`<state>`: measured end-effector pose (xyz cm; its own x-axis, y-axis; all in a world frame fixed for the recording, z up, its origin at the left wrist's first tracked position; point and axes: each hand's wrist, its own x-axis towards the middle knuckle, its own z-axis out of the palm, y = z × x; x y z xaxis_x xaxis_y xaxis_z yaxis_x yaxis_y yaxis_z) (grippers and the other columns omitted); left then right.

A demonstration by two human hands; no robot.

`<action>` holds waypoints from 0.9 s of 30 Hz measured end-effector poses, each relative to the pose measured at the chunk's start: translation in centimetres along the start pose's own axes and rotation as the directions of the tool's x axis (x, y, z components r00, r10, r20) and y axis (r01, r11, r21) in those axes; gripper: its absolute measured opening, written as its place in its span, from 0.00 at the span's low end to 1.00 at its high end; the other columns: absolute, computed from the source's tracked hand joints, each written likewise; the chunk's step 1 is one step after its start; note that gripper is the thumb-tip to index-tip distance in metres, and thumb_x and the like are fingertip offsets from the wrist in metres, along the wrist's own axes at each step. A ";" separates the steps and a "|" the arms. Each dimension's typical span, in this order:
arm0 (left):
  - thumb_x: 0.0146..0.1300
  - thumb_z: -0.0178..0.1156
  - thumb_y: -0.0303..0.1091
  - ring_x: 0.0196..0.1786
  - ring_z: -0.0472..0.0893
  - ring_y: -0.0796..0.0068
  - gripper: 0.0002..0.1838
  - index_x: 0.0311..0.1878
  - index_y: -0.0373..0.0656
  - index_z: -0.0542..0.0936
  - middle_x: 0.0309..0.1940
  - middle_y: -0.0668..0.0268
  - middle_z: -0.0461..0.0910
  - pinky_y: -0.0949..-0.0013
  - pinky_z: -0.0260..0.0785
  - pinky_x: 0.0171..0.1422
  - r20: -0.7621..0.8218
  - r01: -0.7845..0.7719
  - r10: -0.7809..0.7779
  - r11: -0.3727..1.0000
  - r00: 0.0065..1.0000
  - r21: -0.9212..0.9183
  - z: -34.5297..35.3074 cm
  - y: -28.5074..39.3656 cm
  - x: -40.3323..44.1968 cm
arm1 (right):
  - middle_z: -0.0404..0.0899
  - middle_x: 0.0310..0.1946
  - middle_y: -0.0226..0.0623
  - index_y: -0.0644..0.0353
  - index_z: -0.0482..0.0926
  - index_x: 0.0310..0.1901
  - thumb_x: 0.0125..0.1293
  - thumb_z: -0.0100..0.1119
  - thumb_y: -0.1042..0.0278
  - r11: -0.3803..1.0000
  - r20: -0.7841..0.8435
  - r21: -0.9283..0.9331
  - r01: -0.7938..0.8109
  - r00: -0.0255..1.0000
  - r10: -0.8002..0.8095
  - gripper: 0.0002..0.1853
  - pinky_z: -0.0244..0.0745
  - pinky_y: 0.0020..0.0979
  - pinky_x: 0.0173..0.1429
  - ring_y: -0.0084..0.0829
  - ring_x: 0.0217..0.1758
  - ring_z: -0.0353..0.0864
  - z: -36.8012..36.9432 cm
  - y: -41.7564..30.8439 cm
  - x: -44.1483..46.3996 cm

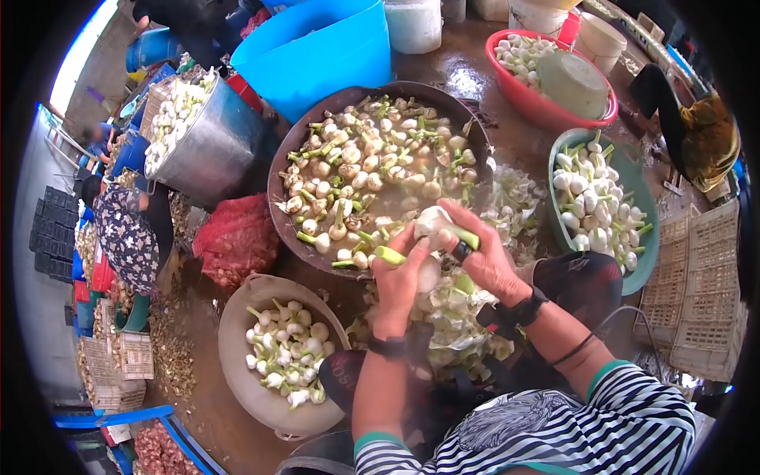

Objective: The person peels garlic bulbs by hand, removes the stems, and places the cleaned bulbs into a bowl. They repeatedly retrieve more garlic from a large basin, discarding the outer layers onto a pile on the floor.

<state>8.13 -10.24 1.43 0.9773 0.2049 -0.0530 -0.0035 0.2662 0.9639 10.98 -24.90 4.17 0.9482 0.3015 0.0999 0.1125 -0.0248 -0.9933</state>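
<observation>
My left hand (398,285) is closed around a garlic bulb with a green stem stub (388,255) poking out to the left. In my right hand (492,265) is a white garlic bulb (432,222), its thick green stem pointing right. A small black piece (461,252) sits on a right-hand finger; I cannot tell what it is. Both hands meet over the near edge of a wide dark basin (279,190), where many unpeeled, soil-stained bulbs lie in murky water. Peeled skins (463,332) are heaped below my hands, between my legs.
Peeled white garlic lies in a grey bowl (237,372) and a green tub (651,261). Around stand a red basin (507,87), blue tub (317,47), metal pot (226,150), red mesh sack (237,237) and plastic crates (689,285). Other people (127,233) sit left and right.
</observation>
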 end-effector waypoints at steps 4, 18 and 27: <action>0.59 0.61 0.28 0.42 0.78 0.78 0.14 0.46 0.29 0.80 0.39 0.62 0.81 0.76 0.69 0.49 -0.101 0.139 -0.140 0.990 0.985 -0.019 -1.1 -0.1 0.2 | 0.69 0.61 0.46 0.63 0.68 0.60 0.63 0.58 0.69 0.951 0.146 -0.208 0.228 0.969 -0.201 0.24 0.59 0.36 0.68 0.38 0.67 0.65 -1.8 1.1 0.5; 0.56 0.61 0.29 0.31 0.77 0.80 0.12 0.40 0.32 0.82 0.30 0.65 0.83 0.73 0.70 0.37 0.124 -0.209 0.168 0.814 0.978 0.541 -0.9 -1.0 0.8 | 0.69 0.59 0.50 0.63 0.68 0.57 0.47 0.61 0.81 0.680 0.306 -0.526 0.512 0.859 -0.410 0.31 0.65 0.44 0.64 0.52 0.64 0.65 -2.3 2.7 0.0; 0.51 0.62 0.32 0.23 0.76 0.74 0.10 0.29 0.32 0.81 0.18 0.61 0.78 0.69 0.68 0.32 -0.150 -0.043 0.127 0.883 0.981 0.467 -2.7 -4.5 1.8 | 0.76 0.50 0.44 0.70 0.69 0.56 0.63 0.53 0.69 0.819 -0.098 0.565 -0.100 0.978 0.186 0.21 0.74 0.38 0.56 0.36 0.53 0.77 -3.5 1.4 0.4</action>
<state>9.31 -8.51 -3.74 0.9262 0.3757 0.0310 0.0542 -0.2139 0.9753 12.53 -28.19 3.04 0.9770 0.1969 -0.0819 -0.1702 0.4887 -0.8557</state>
